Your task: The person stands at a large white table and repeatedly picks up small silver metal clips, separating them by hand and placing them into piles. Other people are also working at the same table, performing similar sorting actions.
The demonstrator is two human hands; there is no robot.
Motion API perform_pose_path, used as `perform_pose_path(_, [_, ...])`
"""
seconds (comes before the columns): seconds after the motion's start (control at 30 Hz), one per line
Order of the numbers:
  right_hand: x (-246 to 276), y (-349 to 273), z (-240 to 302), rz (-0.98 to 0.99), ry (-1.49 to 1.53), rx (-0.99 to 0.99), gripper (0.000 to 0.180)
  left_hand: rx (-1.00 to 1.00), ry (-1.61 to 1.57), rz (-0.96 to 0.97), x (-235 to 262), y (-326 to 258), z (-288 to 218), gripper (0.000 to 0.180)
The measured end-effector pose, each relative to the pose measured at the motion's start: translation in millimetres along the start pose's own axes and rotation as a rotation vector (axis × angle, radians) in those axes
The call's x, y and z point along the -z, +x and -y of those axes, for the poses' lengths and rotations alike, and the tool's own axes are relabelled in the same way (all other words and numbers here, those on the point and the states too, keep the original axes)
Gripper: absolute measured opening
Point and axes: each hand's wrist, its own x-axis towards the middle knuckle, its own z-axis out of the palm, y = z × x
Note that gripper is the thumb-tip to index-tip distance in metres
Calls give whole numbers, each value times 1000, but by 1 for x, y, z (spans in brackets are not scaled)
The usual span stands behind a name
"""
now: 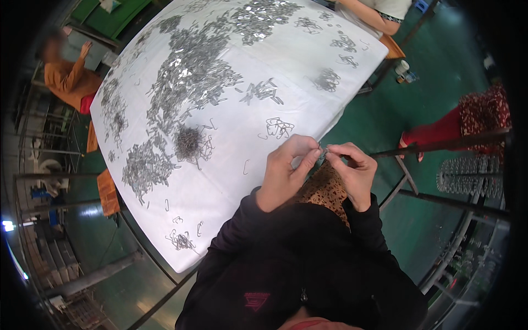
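Just past the near right edge of the white-covered table (231,176), my left hand (290,168) and my right hand (355,170) meet fingertip to fingertip. Both are closed in a pinch on one small metal piece (324,152), mostly hidden by the fingers; its exact shape cannot be made out. Closest to my left hand on the table lies a loose cluster of bent wire hooks (279,127). A single wire hook (246,166) rests farther left. Beyond them are a dense dark heap of wire pieces (188,142) and a wide spread of flat metal clips (190,74).
Another small pile of wire hooks (181,240) lies at the table's near corner. A person in orange-brown (74,82) is at the far left side, and another person's arm (366,14) rests at the far right. Wooden stools and metal rails (434,142) stand around.
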Motion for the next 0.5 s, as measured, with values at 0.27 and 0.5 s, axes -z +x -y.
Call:
perform_pose_path(0.27, [-4, 1, 4, -59, 30, -15, 16, -174, 125, 68, -2, 9, 4, 7])
perform_pose_path(0.5, [-5, 7, -5, -9, -75, 63, 14, -149, 124, -29, -10, 11, 17, 8])
